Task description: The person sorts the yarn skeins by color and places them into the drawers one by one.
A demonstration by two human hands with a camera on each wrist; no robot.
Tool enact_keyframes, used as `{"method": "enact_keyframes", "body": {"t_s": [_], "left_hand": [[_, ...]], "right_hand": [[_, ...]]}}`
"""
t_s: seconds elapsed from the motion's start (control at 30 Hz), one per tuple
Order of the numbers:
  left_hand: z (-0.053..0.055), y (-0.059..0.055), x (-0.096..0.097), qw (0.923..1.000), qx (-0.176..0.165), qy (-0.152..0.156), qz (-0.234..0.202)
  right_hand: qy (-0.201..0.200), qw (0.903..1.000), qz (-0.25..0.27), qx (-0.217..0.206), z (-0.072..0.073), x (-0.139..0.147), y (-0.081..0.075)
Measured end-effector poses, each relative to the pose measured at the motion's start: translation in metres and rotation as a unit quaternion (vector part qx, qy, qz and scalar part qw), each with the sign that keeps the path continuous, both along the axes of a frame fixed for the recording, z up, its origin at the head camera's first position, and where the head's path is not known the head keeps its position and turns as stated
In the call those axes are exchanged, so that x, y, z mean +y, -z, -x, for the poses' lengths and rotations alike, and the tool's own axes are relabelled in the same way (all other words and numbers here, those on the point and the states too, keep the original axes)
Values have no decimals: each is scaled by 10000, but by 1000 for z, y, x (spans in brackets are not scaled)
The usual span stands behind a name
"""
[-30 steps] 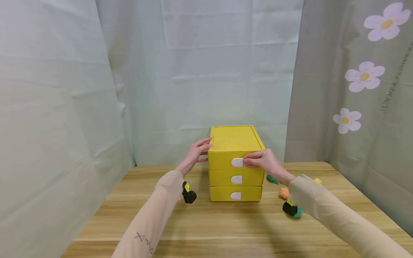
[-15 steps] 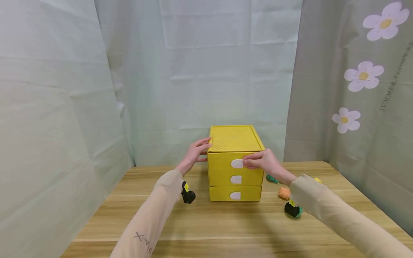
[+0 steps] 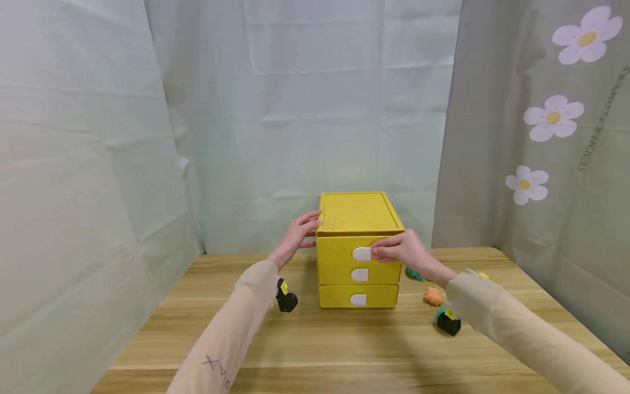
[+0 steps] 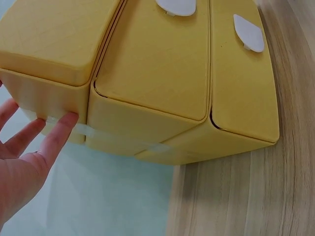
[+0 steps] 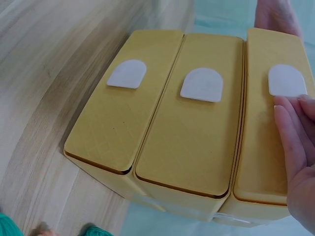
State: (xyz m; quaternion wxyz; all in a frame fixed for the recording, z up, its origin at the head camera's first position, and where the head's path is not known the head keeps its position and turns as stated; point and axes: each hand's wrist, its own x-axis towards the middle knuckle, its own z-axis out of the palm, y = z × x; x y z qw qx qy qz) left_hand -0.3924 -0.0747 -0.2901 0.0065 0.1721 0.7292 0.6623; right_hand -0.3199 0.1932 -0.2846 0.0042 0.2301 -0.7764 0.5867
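Observation:
A yellow three-drawer box point(image 3: 358, 295) with white tab handles stands on the table. Its top drawer point(image 3: 339, 257) sticks out slightly past the lid edge, leaving a thin dark gap above it; the lower two look flush. With thumb and fingers, my right hand point(image 3: 410, 253) pinches the edge of the top drawer's white handle point(image 5: 287, 80). My left hand point(image 3: 297, 234) rests against the box's left side near the top, fingers spread and fairly straight, fingertips touching the wall in the left wrist view. What lies inside the drawer is hidden.
Right of the box lie an orange yarn bundle point(image 3: 433, 296) and a green yarn bundle point(image 3: 415, 273). More green and a yellow bit show partly behind my right sleeve. Black wrist devices point(image 3: 449, 324) hang under both forearms. Pale curtains surround the wooden table point(image 3: 315, 350).
The top drawer has slid a little toward me, and a gap has opened under the lid. My right hand has come slightly forward and down with the handle. My left hand stays put.

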Motion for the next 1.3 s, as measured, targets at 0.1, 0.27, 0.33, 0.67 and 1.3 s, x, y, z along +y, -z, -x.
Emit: {"method": "enact_keyframes", "body": {"t_s": [0.1, 0.27, 0.33, 0.67, 1.3], "left_hand": [[0, 0, 0, 10000, -13, -4, 12], [0, 1, 0, 10000, -18, -7, 12], [0, 1, 0, 10000, -8, -23, 10], [-2, -1, 1, 10000, -1, 7, 37], [-15, -10, -1, 9996, -109, 271, 27]], "right_hand": [[3, 10000, -37, -18, -2, 0, 0], [-65, 10000, -63, -5, -3, 1, 0], [-94, 9999, -73, 11, -4, 1, -1], [-109, 9998, -148, -27, -12, 3, -3], [-169, 9997, -180, 28, -17, 2, -2]]}}
